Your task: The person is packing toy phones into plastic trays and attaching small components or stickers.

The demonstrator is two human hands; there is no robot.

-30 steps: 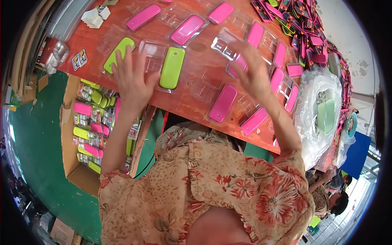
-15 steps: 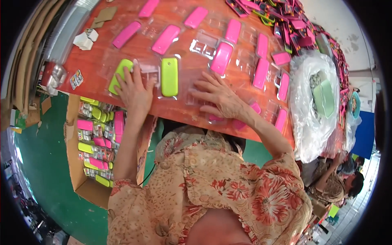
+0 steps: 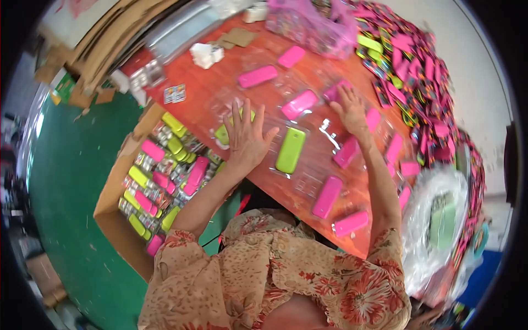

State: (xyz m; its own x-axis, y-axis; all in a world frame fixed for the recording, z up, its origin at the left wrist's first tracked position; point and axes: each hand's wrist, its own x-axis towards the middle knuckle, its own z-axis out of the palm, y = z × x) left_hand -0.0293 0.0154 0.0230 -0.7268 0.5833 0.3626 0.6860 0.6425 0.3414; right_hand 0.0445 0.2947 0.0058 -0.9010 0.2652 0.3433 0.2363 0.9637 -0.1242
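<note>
My left hand (image 3: 246, 137) lies flat with fingers spread on a clear plastic pack holding a lime green case (image 3: 224, 132), which it mostly covers. Just right of it sits another lime green case (image 3: 290, 149) in its clear pack. My right hand (image 3: 350, 113) reaches farther out, fingers down on a clear pack with a pink case (image 3: 336, 91). Between the hands lies a pink case (image 3: 300, 104). A further pink case (image 3: 347, 152) rests beside my right wrist. All lie on an orange-red table (image 3: 198, 88).
A cardboard box (image 3: 113, 220) of packed pink and green cases stands on the green floor at my left. A heap of packed cases (image 3: 418, 71) fills the table's far right. A clear bag (image 3: 440, 225) sits at right. More pink cases (image 3: 327, 197) lie near the table's front edge.
My right hand has moved farther out across the table onto a pink pack. My left hand stays pressed on the green pack. The view has tilted.
</note>
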